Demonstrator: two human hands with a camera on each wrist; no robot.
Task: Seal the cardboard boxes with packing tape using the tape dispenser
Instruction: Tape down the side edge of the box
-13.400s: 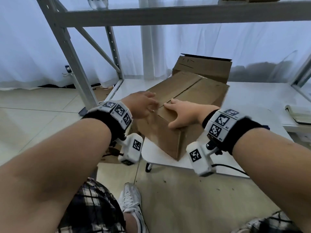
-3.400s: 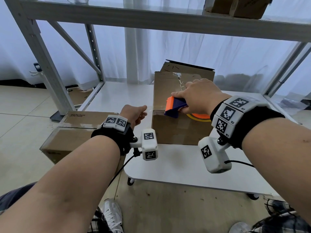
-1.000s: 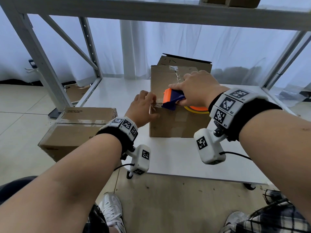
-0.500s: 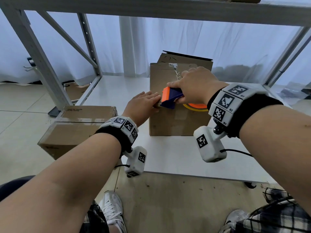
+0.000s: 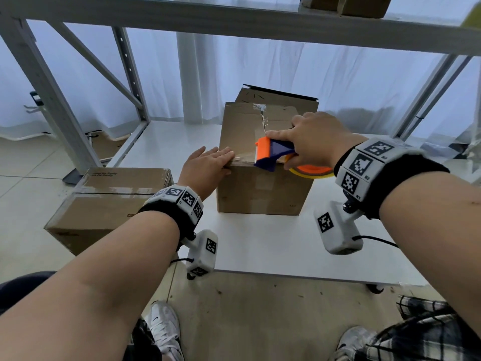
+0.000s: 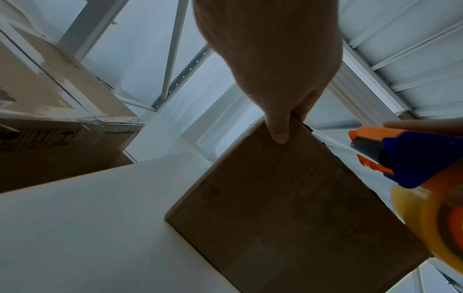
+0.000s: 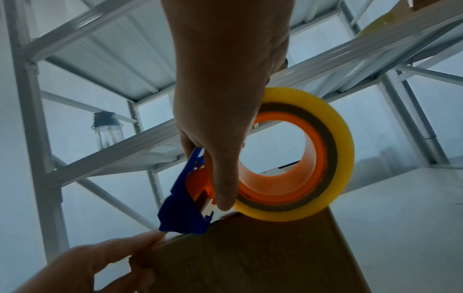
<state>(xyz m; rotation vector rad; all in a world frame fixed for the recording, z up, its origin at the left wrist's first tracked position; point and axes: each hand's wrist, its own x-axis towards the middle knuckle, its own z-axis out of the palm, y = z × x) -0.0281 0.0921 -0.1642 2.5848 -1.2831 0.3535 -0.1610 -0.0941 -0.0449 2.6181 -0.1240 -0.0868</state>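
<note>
We see an upright cardboard box (image 5: pixel 263 188) standing on the white surface (image 5: pixel 260 246), and we take it as our landmark. Our left hand (image 5: pixel 205 166) lies flat with straight fingers along the near left corner of the box top, fingertips over the edge and the thumb down on the front face, pressing the end of a clear strip of packing tape (image 5: pixel 244 156) against the cardboard. Our right hand (image 5: pixel 312 142) is wrapped around the blue and orange tape dispenser (image 5: pixel 272 153), fingers curled over its body and thumb reaching past the roll; the dispenser's orange nose sits on the near edge of the box top, just right of the left hand's fingertips. The yellowish tape roll (image 7: pixel 295 154) with its orange core hangs off the front edge of the box, beneath the right wrist. The seam on the box top shows torn, ragged paper towards the back. Directly behind the box stands another cardboard box (image 5: pixel 278 97), its dark rim showing above it. To the left of the box, lower down on the floor, rests a sealed carton (image 5: pixel 109 204) with glossy tape across its top. The grey metal shelving frame (image 5: pixel 234 24) crosses above the box, with white curtains behind it.
</note>
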